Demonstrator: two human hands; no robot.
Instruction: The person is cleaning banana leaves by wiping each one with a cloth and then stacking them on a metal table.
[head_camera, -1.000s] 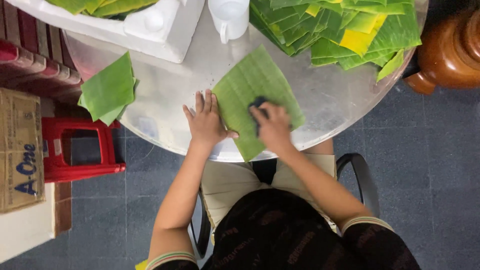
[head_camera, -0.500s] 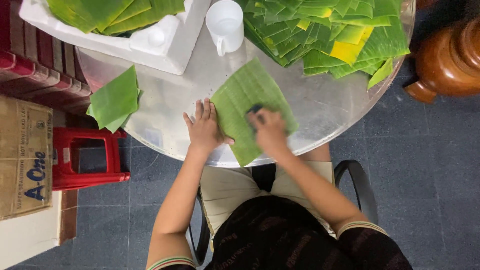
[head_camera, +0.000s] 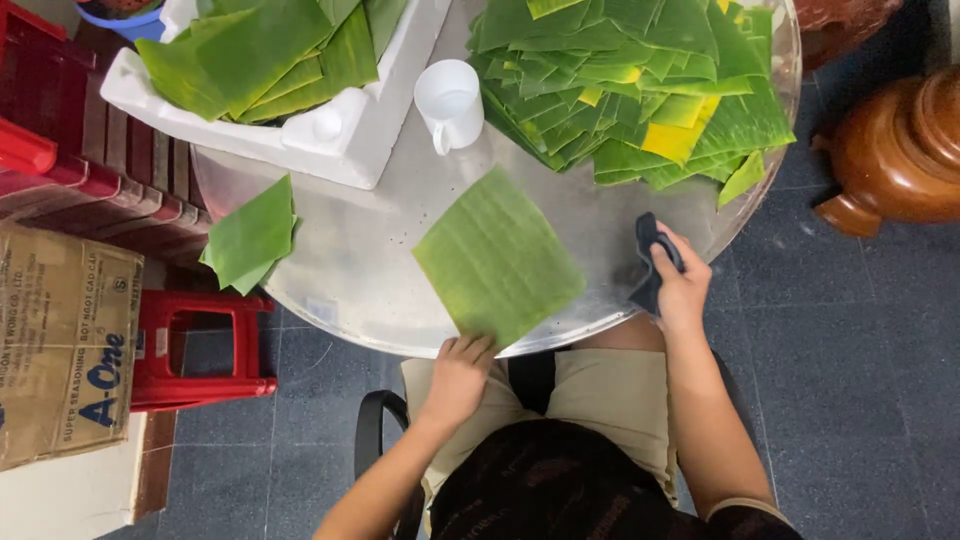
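One cut banana leaf (head_camera: 497, 262) lies flat on the round metal table (head_camera: 360, 270) directly ahead of me, turned diamond-wise, its veins and longer run slanting from the near left toward the far right, its nearest corner at the table's front edge. My left hand (head_camera: 458, 378) is the closer of the two: its fingers are curled down over that near corner, touching the leaf, though whether they pinch it or only press on it I cannot tell. My right hand (head_camera: 680, 285) sits well to the right of the leaf, at the table's right edge, closed around a dark cloth (head_camera: 652, 250) and clear of the leaf. Beyond the leaf, a white mug (head_camera: 450, 104) stands just past its far corner. A large heap of cut leaves (head_camera: 640, 90) occupies the far right of the table, and a white foam box (head_camera: 300, 130) holding more leaves sits at far left. A smaller folded leaf (head_camera: 250, 238) overhangs the left rim. Nothing lies between either hand and the flat leaf.
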